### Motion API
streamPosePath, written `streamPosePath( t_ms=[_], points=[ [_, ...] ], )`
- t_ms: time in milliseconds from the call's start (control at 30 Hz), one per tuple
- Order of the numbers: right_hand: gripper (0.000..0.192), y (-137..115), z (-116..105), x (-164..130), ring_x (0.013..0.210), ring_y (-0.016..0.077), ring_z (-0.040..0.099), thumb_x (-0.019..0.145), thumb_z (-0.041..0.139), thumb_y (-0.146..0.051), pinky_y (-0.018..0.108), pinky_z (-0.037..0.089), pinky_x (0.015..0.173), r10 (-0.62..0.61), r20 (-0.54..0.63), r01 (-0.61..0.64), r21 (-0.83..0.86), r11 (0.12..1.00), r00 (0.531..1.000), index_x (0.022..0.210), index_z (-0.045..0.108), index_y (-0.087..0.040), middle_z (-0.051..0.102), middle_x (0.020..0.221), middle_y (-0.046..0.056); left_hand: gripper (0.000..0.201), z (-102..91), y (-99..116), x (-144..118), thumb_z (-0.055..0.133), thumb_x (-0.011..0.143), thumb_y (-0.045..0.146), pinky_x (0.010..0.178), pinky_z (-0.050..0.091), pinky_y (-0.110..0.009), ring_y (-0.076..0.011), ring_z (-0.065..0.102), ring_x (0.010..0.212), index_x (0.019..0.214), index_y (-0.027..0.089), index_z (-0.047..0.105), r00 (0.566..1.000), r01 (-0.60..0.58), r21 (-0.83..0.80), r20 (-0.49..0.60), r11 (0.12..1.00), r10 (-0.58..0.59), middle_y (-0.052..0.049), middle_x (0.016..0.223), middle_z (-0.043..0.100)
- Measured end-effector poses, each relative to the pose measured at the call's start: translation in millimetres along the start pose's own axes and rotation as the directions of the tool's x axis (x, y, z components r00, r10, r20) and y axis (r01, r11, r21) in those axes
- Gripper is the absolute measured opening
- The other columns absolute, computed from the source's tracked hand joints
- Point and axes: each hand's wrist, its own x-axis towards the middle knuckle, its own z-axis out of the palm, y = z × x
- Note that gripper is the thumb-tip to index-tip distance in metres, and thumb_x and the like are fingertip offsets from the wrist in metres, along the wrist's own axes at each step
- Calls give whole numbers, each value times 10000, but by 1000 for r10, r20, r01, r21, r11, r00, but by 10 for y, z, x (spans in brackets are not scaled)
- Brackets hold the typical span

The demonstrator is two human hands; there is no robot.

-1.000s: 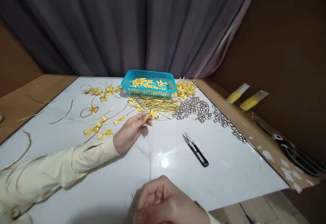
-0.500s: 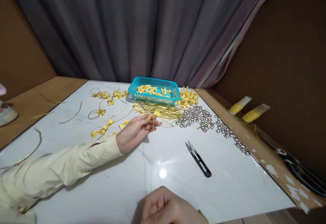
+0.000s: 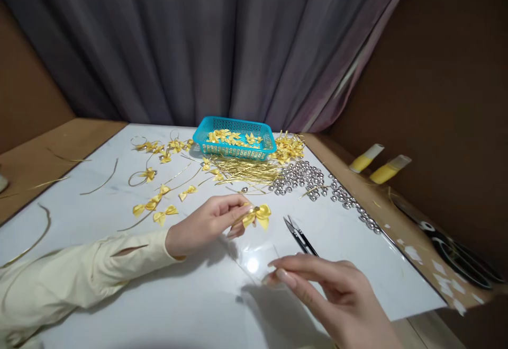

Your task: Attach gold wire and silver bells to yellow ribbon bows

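Note:
My left hand [image 3: 208,222] pinches a yellow ribbon bow [image 3: 262,215] with a small silver bead at its knot, above the white tabletop. A little gold cord shows near those fingertips. Nearer to me, my right hand [image 3: 329,291] is raised with thumb and fingers slightly apart, and I see nothing held in it. Black-handled thread snips [image 3: 299,235] lie just beyond the right hand, their handles partly hidden by it. Loose yellow bows [image 3: 164,214] rest on the table left of the left hand.
A turquoise basket [image 3: 235,153] of yellow bows stands at the back. In front lies a bundle of gold cords [image 3: 246,170], with silver beads [image 3: 299,177] to its right. Large black scissors [image 3: 456,256] and two yellow-filled tubes [image 3: 391,169] lie along the right side.
My left hand has come nearer with the bow, which now faces me. My right hand has risen from the bottom edge, moved right and loosened from a closed shape.

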Motion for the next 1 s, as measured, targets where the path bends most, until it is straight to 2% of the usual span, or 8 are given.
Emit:
streamPosePath(
  t_ms=[100, 167, 233, 367, 500, 633, 733, 1000],
  points=[
    [190, 39, 12, 15, 704, 151, 674, 836, 577, -312, 182, 516, 642, -97, -110, 86, -106, 991, 989, 895, 741, -240, 735, 804, 17, 272, 24, -18, -27, 456, 915, 353, 511, 274, -227, -75, 334, 502, 746, 144, 498, 999, 47, 93, 9, 995, -48, 59, 558, 404],
    [196, 66, 32, 44, 671, 147, 665, 842, 567, -280, 181, 511, 584, -145, -117, 128, -145, 981, 983, 925, 739, -236, 733, 795, 18, 277, 41, -19, -34, 438, 920, 340, 513, 274, -230, -81, 340, 511, 729, 147, 492, 997, 75, 150, 13, 986, -78, 54, 562, 408],
    [206, 84, 40, 80, 686, 150, 667, 852, 559, -263, 190, 514, 605, -168, -86, 152, -166, 974, 982, 953, 735, -231, 732, 807, 24, 280, 56, -17, -35, 431, 920, 336, 513, 275, -231, -86, 344, 519, 717, 150, 487, 995, 91, 187, 12, 978, -95, 50, 569, 407],
    [213, 100, 22, 121, 729, 166, 674, 874, 540, -268, 224, 515, 701, -153, -25, 147, -166, 975, 988, 958, 732, -230, 731, 852, 35, 289, 68, -24, -34, 432, 914, 340, 519, 282, -234, -93, 357, 529, 697, 156, 480, 994, 105, 237, 5, 966, -110, 43, 576, 413],
    [230, 101, 13, 108, 676, 150, 644, 888, 504, -276, 191, 474, 579, -124, -27, 119, -147, 982, 992, 865, 721, -205, 713, 785, 33, 292, 68, -33, -34, 436, 909, 349, 523, 290, -234, -96, 362, 530, 691, 159, 480, 992, 118, 232, 7, 965, -123, 41, 580, 416],
    [253, 101, 33, 95, 560, 103, 555, 892, 472, -263, 169, 354, 436, -128, -29, 121, -174, 977, 991, 750, 667, -186, 656, 644, 0, 289, 72, -33, -29, 430, 915, 337, 522, 290, -232, -94, 361, 531, 694, 158, 480, 992, 122, 221, 14, 968, -128, 42, 580, 414],
    [261, 105, 52, 98, 507, 88, 499, 888, 462, -257, 173, 320, 422, -150, -13, 144, -206, 968, 989, 720, 645, -177, 626, 594, -11, 284, 69, -37, -28, 429, 919, 327, 518, 287, -231, -93, 359, 527, 697, 158, 480, 992, 118, 214, 19, 970, -125, 43, 578, 413],
    [280, 108, 65, 106, 492, 90, 494, 885, 443, -252, 175, 312, 417, -154, -4, 149, -228, 962, 988, 707, 640, -163, 608, 573, -1, 281, 70, -38, -37, 424, 925, 313, 531, 298, -235, -96, 369, 533, 698, 156, 484, 992, 115, 213, 23, 970, -122, 39, 579, 417]
  ],
)
